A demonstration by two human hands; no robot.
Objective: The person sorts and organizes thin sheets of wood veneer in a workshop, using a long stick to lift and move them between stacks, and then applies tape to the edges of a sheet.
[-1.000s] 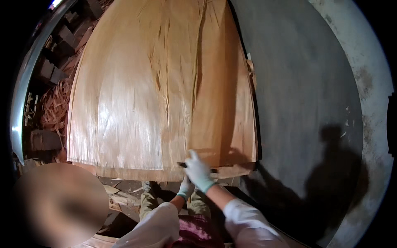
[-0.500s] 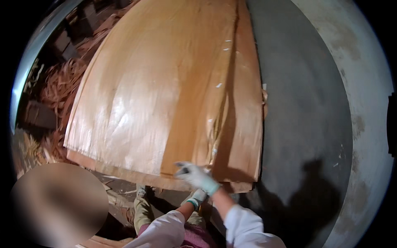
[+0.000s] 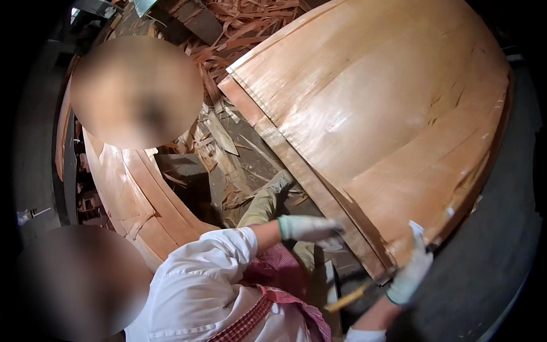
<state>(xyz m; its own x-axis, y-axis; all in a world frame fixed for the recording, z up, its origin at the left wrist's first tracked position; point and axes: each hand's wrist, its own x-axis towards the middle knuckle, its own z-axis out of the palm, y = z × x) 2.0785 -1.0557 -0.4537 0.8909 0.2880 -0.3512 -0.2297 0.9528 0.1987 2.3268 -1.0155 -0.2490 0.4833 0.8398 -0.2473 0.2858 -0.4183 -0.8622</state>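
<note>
A tall stack of tan wood veneer sheets point(image 3: 364, 108) fills the upper right, with small white bits along its right side. My left hand point(image 3: 307, 228), in a white glove with a green cuff, hovers beside the near edge with its fingers stretched out. My right hand point(image 3: 411, 271), gloved too, is at the near right corner, fingers close together and pointing up the sheets. A small white piece point(image 3: 416, 227) shows at its fingertips; whether it is gripped is unclear. Left of that hand is a stick-like tool with a yellow handle point(image 3: 348, 297).
Reddish veneer strips point(image 3: 250, 25) lie heaped beyond the stack, near a dark block point(image 3: 196, 21). Splintered scraps point(image 3: 222, 137) litter the floor near my foot. Another stack of veneer point(image 3: 165, 205) stands at the left. A grey surface point(image 3: 484, 251) runs along the right.
The view has turned, so the stack now slants at the upper right and the left stack shows. My hands have moved apart, the right one to the stack's near right corner.
</note>
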